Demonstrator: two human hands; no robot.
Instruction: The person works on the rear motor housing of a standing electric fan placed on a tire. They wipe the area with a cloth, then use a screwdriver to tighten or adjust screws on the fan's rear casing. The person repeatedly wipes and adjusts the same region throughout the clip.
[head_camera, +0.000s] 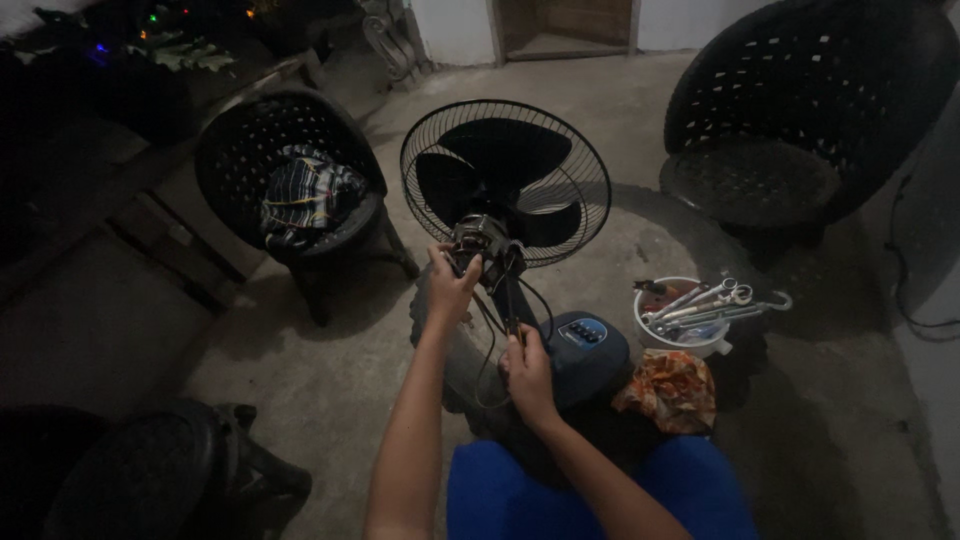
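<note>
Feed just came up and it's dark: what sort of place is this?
Probably a home yard or porch used for repair work: a bare concrete floor, black plastic chairs, and a white bucket of wrenches beside the stripped standing fan that both hands work on.

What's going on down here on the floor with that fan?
A person is working on a black fan with its bare motor exposed behind the wire guard. The left hand grips the motor; the right hand holds the dangling wires by the stand. A white tub of wrenches sits to the right, beside an orange cloth.
</note>
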